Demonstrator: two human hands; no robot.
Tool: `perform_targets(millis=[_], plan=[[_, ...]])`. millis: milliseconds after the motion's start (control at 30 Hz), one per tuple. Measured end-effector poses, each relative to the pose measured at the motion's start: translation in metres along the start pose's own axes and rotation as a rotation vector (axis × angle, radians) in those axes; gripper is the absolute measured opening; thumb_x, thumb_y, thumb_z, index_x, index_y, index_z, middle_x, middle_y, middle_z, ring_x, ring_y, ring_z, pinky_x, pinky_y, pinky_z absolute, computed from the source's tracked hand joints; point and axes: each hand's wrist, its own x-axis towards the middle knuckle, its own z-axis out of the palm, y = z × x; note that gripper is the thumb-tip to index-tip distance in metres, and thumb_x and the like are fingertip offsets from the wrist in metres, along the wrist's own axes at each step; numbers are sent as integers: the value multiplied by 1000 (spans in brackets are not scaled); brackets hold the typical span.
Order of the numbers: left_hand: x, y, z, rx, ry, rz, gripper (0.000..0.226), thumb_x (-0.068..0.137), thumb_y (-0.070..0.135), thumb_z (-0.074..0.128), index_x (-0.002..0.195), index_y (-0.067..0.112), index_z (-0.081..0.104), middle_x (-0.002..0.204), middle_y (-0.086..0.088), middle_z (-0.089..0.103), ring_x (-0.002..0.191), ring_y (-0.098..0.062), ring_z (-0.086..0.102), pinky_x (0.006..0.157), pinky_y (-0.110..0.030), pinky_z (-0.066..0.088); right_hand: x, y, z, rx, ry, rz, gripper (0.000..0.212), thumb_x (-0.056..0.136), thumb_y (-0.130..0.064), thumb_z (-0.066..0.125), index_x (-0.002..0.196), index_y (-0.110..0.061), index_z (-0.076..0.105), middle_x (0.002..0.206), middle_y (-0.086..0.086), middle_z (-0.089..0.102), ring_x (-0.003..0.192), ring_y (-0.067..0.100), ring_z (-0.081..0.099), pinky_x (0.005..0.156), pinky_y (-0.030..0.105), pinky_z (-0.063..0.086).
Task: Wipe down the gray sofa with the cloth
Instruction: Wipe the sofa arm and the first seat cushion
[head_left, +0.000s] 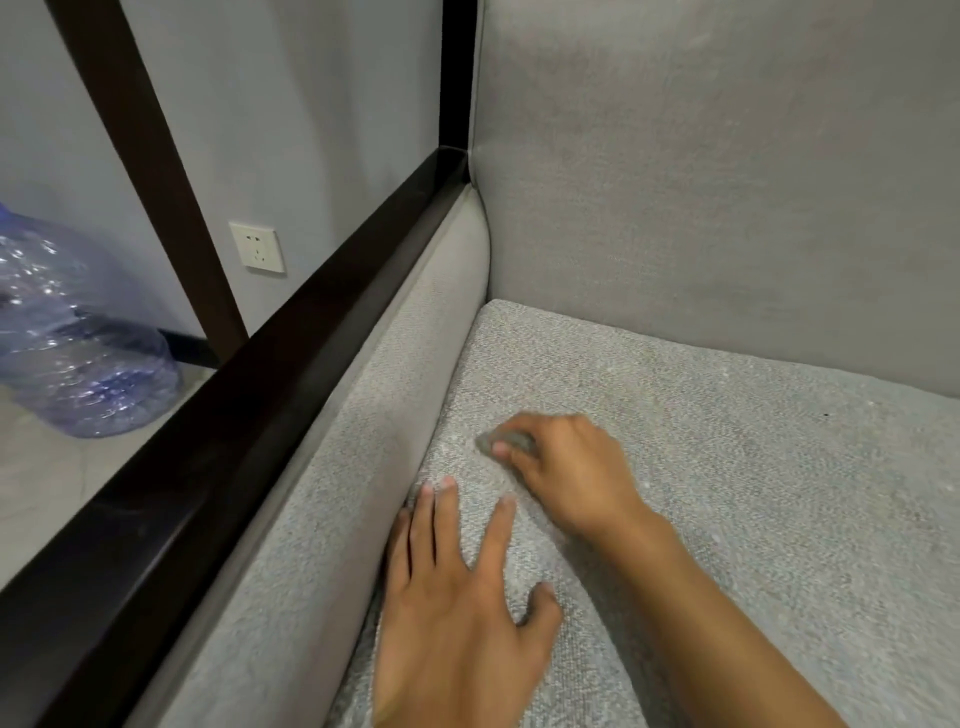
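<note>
One blue jug (78, 332) — right fingers (545, 428) grip cloth (511, 441)

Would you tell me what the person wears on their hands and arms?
Nothing visible: the left hand and right hand have no gloves, rings or watch. The right forearm shows no sleeve; the frame cuts the left hand off at its wrist.

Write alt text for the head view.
The right hand grips a small gray cloth on the sofa seat near its corner; the left hand presses flat beside it. A blue jug and a wall socket show beyond the dark frame.
</note>
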Motion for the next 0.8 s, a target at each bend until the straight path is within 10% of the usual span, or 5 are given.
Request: perform_targets(millis=[300, 500, 800], plan=[[-3, 0, -10, -70, -53, -10, 77, 84, 71, 45, 154, 38, 42, 166, -16, 29, 157, -31, 16, 122, -45, 5, -50, 10, -30, -54, -224, 48, 20, 93, -57, 60, 98, -38, 65, 82, -21, 69, 79, -2, 62, 64, 24, 47], [-7, 5, -26, -40, -130, -3, 80, 95, 71, 19, 163, 37, -4, 169, -13, -20, 154, -27, -27, 125, -47, -14, -3, -7, -3, -43, 52, 127, 21, 97, -48, 59, 104, -31, 69, 93, -10, 74, 88, 17, 68, 66, 29, 44], [-1, 6, -27, -72, -192, -5, 80, 92, 73, 24, 160, 46, -7, 166, -12, -30, 150, -24, -37, 121, -43, -20, 49, -2, 18, -26, 159, 156, 23, 96, -42, 64, 115, -30, 66, 102, 2, 74, 95, 27, 68, 67, 32, 41]])
